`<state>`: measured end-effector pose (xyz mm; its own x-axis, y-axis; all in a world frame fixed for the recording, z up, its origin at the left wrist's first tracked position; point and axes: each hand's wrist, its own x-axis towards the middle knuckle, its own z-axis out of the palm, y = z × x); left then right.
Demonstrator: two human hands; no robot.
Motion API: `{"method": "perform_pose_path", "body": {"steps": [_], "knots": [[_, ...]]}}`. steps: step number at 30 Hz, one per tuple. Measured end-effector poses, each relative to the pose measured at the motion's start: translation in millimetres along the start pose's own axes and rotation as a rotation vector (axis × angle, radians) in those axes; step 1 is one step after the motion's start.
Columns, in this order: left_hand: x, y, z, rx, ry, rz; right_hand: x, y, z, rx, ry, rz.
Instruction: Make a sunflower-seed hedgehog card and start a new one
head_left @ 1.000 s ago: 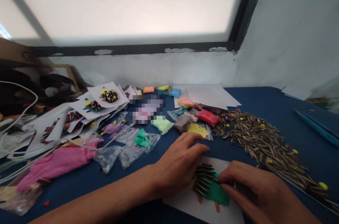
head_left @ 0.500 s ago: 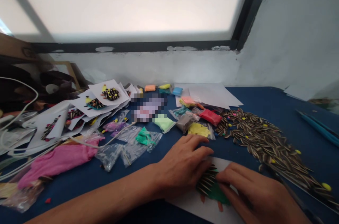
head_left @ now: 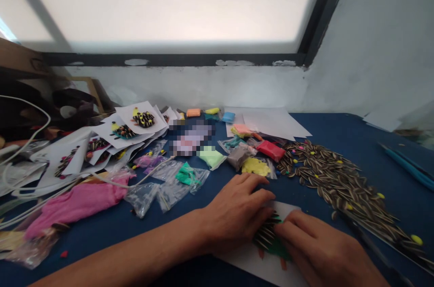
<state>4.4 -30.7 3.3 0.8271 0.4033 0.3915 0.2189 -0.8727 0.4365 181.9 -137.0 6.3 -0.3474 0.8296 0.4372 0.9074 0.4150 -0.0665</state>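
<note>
A white sheet of paper (head_left: 251, 264) lies in front of me with a flattened green clay shape (head_left: 278, 249) on it. Rows of striped sunflower seeds (head_left: 266, 235) stick in the clay, and small orange-brown clay strips (head_left: 283, 263) hang below it. My left hand (head_left: 237, 214) rests on the paper's left side, fingers spread and bent beside the seeds. Against the clay's right part, my right hand (head_left: 325, 246) is closed, thumb and fingers pinched together. Whatever sits between its fingertips is hidden.
A long pile of sunflower seeds (head_left: 346, 183) with small coloured balls lies to the right. Bagged clay, including a red packet (head_left: 270, 150) and pink clay (head_left: 81, 205), is spread across the blue table. Finished seed pictures (head_left: 142, 119) are stacked left, near a white cable (head_left: 142, 184).
The right fingertips have shifted slightly at the clay and the hand has turned a little. My left hand stays in place on the paper. The camera view has moved slightly.
</note>
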Motion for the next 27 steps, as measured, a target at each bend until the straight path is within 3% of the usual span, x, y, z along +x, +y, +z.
{"method": "perform_pose_path", "body": {"steps": [3, 9, 17, 27], "knots": [[1.4, 0.5, -0.3, -0.002, -0.005, 0.000, -4.5, 4.2, 1.9, 0.018, -0.123, -0.051], [1.2, 1.7, -2.1, -0.016, -0.019, -0.024, -0.1, 4.0, -5.0, 0.000, -0.138, -0.041], [0.8, 2.3, -4.8, -0.011, -0.041, -0.058, 7.8, 13.1, -25.9, 0.050, 0.031, 0.076], [0.4, 3.9, -4.1, 0.071, -0.095, -0.030, 5.9, 23.8, -25.6, 0.013, 0.019, 0.104]]}}
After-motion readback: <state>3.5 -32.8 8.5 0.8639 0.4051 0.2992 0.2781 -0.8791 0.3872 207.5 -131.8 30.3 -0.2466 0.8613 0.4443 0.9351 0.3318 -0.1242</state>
